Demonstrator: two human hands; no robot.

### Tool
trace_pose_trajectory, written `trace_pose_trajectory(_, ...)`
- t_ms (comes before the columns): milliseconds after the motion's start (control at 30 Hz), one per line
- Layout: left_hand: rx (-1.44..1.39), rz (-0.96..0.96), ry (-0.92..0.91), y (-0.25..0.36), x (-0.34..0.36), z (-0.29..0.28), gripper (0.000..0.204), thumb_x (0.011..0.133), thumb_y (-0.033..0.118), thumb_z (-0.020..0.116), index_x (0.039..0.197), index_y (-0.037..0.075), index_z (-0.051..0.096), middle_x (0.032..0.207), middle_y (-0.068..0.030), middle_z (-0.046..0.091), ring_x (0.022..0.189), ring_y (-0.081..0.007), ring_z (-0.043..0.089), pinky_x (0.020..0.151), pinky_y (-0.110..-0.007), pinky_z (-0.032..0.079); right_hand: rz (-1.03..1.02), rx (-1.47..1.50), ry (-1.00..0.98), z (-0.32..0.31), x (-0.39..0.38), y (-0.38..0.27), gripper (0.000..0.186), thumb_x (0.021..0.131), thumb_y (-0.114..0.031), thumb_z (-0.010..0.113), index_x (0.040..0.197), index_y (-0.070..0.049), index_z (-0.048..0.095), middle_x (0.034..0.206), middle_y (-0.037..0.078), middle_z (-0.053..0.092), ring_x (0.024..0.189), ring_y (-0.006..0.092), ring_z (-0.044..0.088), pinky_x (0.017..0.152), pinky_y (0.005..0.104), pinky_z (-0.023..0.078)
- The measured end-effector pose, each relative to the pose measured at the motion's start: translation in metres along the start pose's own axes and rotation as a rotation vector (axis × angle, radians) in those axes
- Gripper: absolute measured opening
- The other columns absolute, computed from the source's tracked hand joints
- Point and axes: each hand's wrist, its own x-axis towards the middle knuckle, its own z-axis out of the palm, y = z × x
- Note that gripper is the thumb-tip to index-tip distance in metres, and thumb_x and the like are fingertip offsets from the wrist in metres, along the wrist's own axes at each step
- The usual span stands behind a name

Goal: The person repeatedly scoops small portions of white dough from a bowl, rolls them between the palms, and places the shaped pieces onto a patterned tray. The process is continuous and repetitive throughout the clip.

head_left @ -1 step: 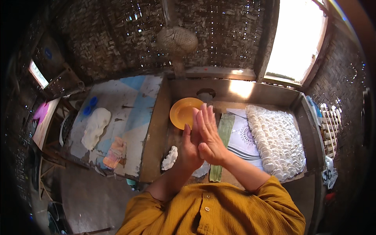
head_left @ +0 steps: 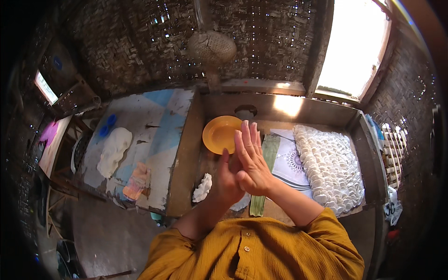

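Note:
My right hand (head_left: 252, 163) is pressed palm to palm against my left hand (head_left: 228, 181), in front of the orange plate (head_left: 215, 134). The right fingers stretch straight up; the left thumb points up, and its other fingers are mostly covered. Whatever lies between the palms, if anything, is hidden. A lump of white dough (head_left: 202, 187) rests in the wooden tray (head_left: 184, 186) left of my wrists. A long green leaf strip (head_left: 257, 206) lies beside my right wrist, on the left edge of a patterned white cloth (head_left: 284, 158).
Many small white discs (head_left: 329, 170) cover a sheet at the tray's right. The worn board (head_left: 158, 140) at left carries larger dough (head_left: 113, 151), blue round items (head_left: 107, 125) and an orange cloth (head_left: 137, 182). A woven wall and bright window stand behind.
My right hand has slid slightly upward against my left, and its fingertips sit higher. The left fingers are now more covered by it. The surroundings look the same.

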Motion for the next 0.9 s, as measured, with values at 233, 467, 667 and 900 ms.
trace_pose_trajectory(233,0.231,-0.178,-0.130,-0.031,-0.005,-0.009,0.083,0.081,0.073,0.022,0.144,0.027,-0.004,0.150,-0.0002,-0.017,0.138,-0.0220,-0.014,0.107,-0.050,-0.007,-0.525,-0.232,-0.027,0.005,-0.012,-0.027,0.072,0.078,-0.072,0.031,0.132,-0.027,0.045,0.146,0.005,0.026,0.137,0.0383,0.006,0.107,0.0577,-0.002)
trace_pose_trajectory(467,0.369,-0.453,-0.014,-0.018,0.011,-0.019,0.085,0.080,0.073,0.021,0.145,0.024,-0.006,0.151,0.0019,-0.012,0.138,-0.0207,-0.012,0.106,-0.046,-0.009,-0.568,-0.165,0.125,0.021,-0.023,-0.033,0.069,0.083,-0.069,0.024,0.133,-0.026,0.043,0.142,0.005,0.035,0.136,0.0375,0.013,0.106,0.0584,-0.005)
trace_pose_trajectory(667,0.432,0.397,0.024,-0.032,0.014,-0.011,0.090,0.079,0.076,0.022,0.145,0.018,0.002,0.151,-0.0085,0.002,0.138,-0.0323,0.007,0.107,-0.048,0.011,-0.263,0.063,0.190,0.021,-0.010,-0.015,0.069,0.090,-0.059,0.030,0.143,-0.016,0.023,0.148,0.015,0.017,0.137,0.0398,0.008,0.106,0.0573,0.002)
trace_pose_trajectory(900,-0.647,-0.272,0.322,-0.034,0.008,-0.072,0.072,0.087,0.065,0.029,0.143,0.023,0.016,0.145,-0.0094,0.024,0.129,-0.0337,0.030,0.100,-0.057,0.027,0.483,0.910,-0.072,0.015,-0.024,0.039,0.069,0.089,-0.042,0.050,0.143,-0.012,0.021,0.148,0.010,0.020,0.136,0.0234,0.016,0.104,0.0372,0.024)
